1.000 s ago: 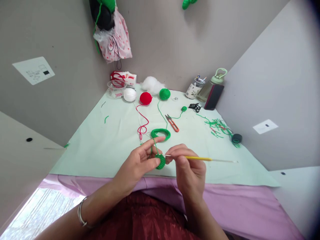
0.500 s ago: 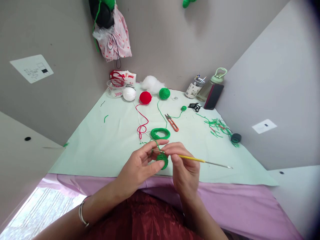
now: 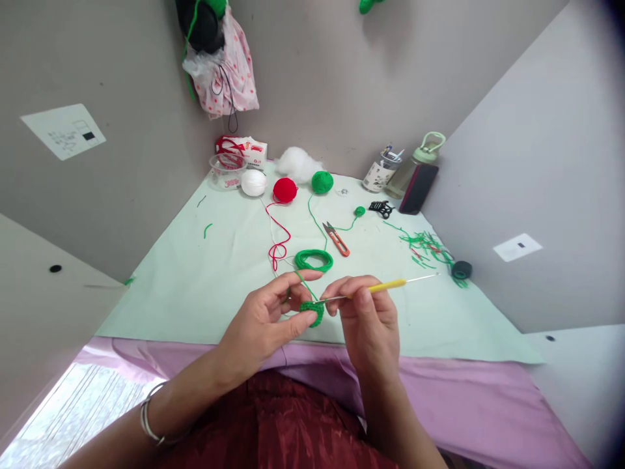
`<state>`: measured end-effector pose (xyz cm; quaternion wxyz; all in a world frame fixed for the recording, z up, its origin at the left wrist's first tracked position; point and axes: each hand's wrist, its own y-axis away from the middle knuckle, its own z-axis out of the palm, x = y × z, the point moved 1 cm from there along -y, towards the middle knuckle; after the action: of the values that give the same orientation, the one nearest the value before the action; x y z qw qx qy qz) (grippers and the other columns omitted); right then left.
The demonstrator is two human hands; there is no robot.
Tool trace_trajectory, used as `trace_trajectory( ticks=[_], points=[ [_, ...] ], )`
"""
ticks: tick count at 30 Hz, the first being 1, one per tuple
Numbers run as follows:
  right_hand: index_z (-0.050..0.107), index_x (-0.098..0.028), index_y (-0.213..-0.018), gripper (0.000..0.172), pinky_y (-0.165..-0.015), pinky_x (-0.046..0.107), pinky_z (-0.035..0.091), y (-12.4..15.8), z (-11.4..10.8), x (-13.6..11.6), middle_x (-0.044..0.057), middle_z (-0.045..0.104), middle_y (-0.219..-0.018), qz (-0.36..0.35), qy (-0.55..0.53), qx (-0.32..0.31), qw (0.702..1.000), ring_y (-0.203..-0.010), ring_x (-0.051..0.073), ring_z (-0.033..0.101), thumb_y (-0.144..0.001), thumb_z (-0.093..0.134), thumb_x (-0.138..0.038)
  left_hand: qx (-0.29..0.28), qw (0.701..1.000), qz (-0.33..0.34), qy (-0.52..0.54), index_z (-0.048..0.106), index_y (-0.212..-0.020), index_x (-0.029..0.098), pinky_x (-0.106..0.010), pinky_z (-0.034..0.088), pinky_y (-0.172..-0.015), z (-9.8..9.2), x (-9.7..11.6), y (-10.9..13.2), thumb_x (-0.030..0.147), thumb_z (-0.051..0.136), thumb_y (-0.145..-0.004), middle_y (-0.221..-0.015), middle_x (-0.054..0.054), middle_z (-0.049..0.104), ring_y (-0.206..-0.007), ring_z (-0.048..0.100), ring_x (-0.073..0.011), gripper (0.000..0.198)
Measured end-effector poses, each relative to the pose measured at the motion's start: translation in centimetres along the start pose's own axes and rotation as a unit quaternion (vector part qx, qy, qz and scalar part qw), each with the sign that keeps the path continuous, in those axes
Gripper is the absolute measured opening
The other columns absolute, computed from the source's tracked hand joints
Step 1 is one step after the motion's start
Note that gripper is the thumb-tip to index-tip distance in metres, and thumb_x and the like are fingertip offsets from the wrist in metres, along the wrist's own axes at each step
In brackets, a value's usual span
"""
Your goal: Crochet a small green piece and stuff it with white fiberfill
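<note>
While your left hand (image 3: 266, 322) pinches the small green crocheted piece (image 3: 313, 315) at its near edge, thumb pressed on top, its index finger stretches towards 2 o'clock with a strand of green yarn (image 3: 306, 286) running from it to the work. Your right hand (image 3: 368, 316) is curled closed around the yellow-handled crochet hook (image 3: 393, 284) — thumb and fingers pinching it, the slim metal end meeting the piece's upper edge, the other end pointing between 2 and 3 o'clock. Whether the tip sits inside a loop, you cannot tell at this size.

The piece lies between your two hands, above the near edge of the pale green table cover (image 3: 195, 293). Reckoning from it, the coil of green yarn (image 3: 299, 260) is just beyond your fingers at 12 o'clock, and the orange-handled thread snips (image 3: 340, 245) lie open-bladed at 1 o'clock. Farther out, the green yarn ball (image 3: 322, 183) stands near 12, the red yarn ball (image 3: 285, 190) slightly short of it, and the white yarn ball (image 3: 254, 183) at 11. Towards 1 o'clock you have a black claw clip (image 3: 381, 209); at 2, scattered yarn snippets (image 3: 426, 246) — mostly green — reach to a black roll of tape (image 3: 461, 270).
</note>
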<state>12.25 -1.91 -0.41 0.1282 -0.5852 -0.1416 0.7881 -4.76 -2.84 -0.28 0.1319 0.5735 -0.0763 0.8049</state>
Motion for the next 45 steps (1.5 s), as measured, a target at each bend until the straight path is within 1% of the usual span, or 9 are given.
trace_trajectory(
  ticks=[8,11,15,18,23,25,29,37,45],
  points=[
    [0.076,-0.027,-0.101,0.020,-0.072,0.034,0.055,0.9,-1.0,-0.6,0.004,0.079,-0.091,-0.093,0.119,-0.070,0.986,-0.081,0.019,0.069,-0.107,0.057,-0.026,0.034,0.985,0.069,-0.152,0.072,-0.131,0.026,-0.033,0.049,-0.098,0.0,0.2,0.3,0.022,0.076,-0.089,-0.093,0.000,0.063,-0.095,0.062,-0.0168,0.042],
    [0.076,-0.028,-0.111,0.021,-0.079,0.037,0.057,1.3,-1.0,-1.2,0.007,0.080,-0.100,-0.163,0.231,-0.122,0.951,-0.092,0.021,0.073,-0.105,0.058,-0.018,0.046,0.962,0.129,-0.235,0.073,-0.131,0.024,-0.032,0.050,-0.094,0.1,0.1,0.1,0.019,0.072,-0.091,-0.088,0.001,0.061,-0.089,0.063,-0.0165,0.040],
    [0.073,-0.027,-0.116,0.023,-0.074,0.037,0.060,1.4,-0.7,-1.6,0.009,0.080,-0.105,-0.237,0.340,-0.168,0.894,-0.089,0.022,0.074,-0.102,0.058,-0.016,0.050,0.934,0.195,-0.295,0.076,-0.125,0.025,-0.031,0.050,-0.094,-0.1,-0.1,-0.2,0.016,0.067,-0.093,-0.085,0.001,0.061,-0.089,0.064,-0.0170,0.035],
    [0.072,-0.025,-0.115,0.022,-0.071,0.034,0.062,1.4,-0.5,-1.3,0.008,0.079,-0.101,-0.287,0.388,-0.162,0.861,-0.086,0.020,0.073,-0.104,0.056,-0.015,0.050,0.947,0.175,-0.264,0.075,-0.127,0.025,-0.031,0.050,-0.096,-0.2,-0.2,-0.2,0.014,0.068,-0.091,-0.086,0.001,0.061,-0.090,0.064,-0.0167,0.038],
    [0.076,-0.019,-0.117,0.029,-0.080,0.034,0.063,2.7,-0.4,0.3,0.013,0.075,-0.114,-0.396,0.498,-0.081,0.768,-0.102,0.023,0.072,-0.096,0.064,-0.004,0.027,0.999,0.028,-0.019,0.069,-0.138,0.026,-0.028,0.052,-0.089,0.5,-0.4,0.2,0.030,0.077,-0.092,-0.094,0.001,0.062,-0.090,0.063,-0.0143,0.047],
    [0.077,-0.021,-0.121,0.035,-0.081,0.035,0.064,3.0,-0.4,1.0,0.012,0.074,-0.115,-0.407,0.478,-0.047,0.777,-0.104,0.024,0.071,-0.093,0.067,-0.002,0.013,0.997,-0.013,0.079,0.071,-0.135,0.027,-0.025,0.051,-0.086,0.9,-0.5,0.2,0.035,0.082,-0.090,-0.093,0.001,0.061,-0.088,0.062,-0.0125,0.048],
    [0.076,-0.031,-0.125,0.034,-0.072,0.035,0.063,2.7,-0.4,1.0,0.007,0.075,-0.106,-0.344,0.384,-0.023,0.856,-0.093,0.021,0.072,-0.100,0.065,-0.012,-0.006,0.980,-0.085,0.182,0.077,-0.127,0.025,-0.024,0.049,-0.084,1.2,-0.7,0.0,0.034,0.090,-0.081,-0.087,0.002,0.062,-0.083,0.060,-0.0109,0.048],
    [0.078,-0.025,-0.109,0.022,-0.075,0.034,0.059,2.1,-0.6,-0.8,0.004,0.076,-0.088,-0.181,0.230,-0.039,0.955,-0.086,0.019,0.071,-0.103,0.059,-0.015,0.026,0.998,-0.010,0.050,0.079,-0.123,0.028,-0.027,0.047,-0.085,0.1,-0.7,0.0,0.029,0.084,-0.086,-0.092,0.000,0.058,-0.088,0.054,-0.0139,0.037],
    [0.080,-0.028,-0.107,0.021,-0.073,0.034,0.055,1.8,-0.6,0.1,0.002,0.075,-0.092,-0.115,0.063,0.010,0.991,-0.078,0.016,0.068,-0.106,0.059,-0.024,0.006,0.992,-0.056,0.116,0.082,-0.120,0.027,-0.027,0.042,-0.084,0.4,-0.2,0.1,0.032,0.077,-0.089,-0.095,-0.002,0.058,-0.088,0.050,-0.0144,0.032]
  ],
)
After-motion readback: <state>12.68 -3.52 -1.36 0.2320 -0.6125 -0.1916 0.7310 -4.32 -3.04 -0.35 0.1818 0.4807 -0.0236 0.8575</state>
